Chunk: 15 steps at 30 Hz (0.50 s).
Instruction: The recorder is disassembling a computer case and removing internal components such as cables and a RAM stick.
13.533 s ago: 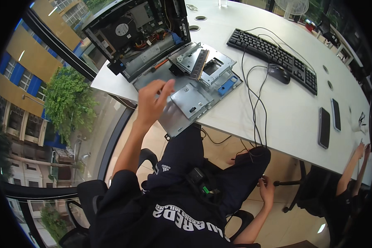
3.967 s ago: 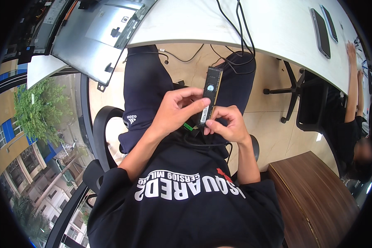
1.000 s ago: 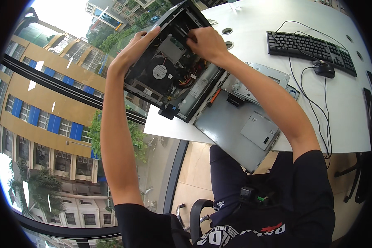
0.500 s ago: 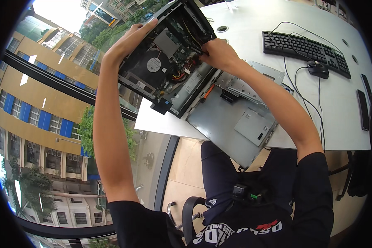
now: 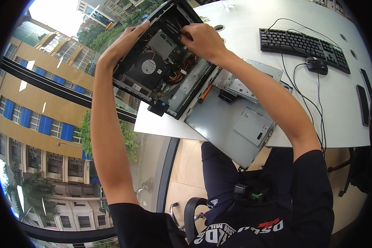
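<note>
The right hand's fingers (image 5: 186, 32) are pinched narrow on something small inside the open computer case (image 5: 163, 62), near its top edge; what they hold is too hidden to tell. The left hand (image 5: 126, 41) wraps the case's far rim, fingers curled, propping it tilted at the corner of the white surface (image 5: 252, 37). Best to keep that brace firm and press evenly, clear of the orange wires (image 5: 178, 75). The grey cover panel (image 5: 231, 124) lies just beside the case.
</note>
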{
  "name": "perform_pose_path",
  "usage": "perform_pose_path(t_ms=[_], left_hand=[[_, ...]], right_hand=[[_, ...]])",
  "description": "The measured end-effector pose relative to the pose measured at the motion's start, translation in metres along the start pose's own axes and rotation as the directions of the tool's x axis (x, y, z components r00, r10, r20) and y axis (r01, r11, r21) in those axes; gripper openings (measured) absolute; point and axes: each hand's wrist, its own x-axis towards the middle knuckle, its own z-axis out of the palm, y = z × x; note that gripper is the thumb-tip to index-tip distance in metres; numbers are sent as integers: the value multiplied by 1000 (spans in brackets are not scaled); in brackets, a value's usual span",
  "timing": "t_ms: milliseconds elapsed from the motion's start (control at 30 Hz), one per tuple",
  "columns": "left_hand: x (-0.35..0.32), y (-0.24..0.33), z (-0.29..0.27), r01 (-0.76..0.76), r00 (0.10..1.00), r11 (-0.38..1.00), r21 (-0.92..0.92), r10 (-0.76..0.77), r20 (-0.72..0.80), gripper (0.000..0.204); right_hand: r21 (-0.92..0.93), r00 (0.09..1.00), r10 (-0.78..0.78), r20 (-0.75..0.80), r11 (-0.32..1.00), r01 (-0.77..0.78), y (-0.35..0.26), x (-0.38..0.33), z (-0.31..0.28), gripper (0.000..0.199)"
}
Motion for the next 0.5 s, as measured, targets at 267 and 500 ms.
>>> perform_pose_path(t_ms=[267, 500], left_hand=[[-5, 8, 0, 11, 1000, 999, -32, -11, 16, 106], [-4, 3, 1, -38, 998, 999, -5, 38, -44, 113]], right_hand=[[-92, 1000, 6, -12, 996, -7, 8, 23, 20, 23], [-84, 995, -59, -77, 995, 52, 7, 22, 24, 21]])
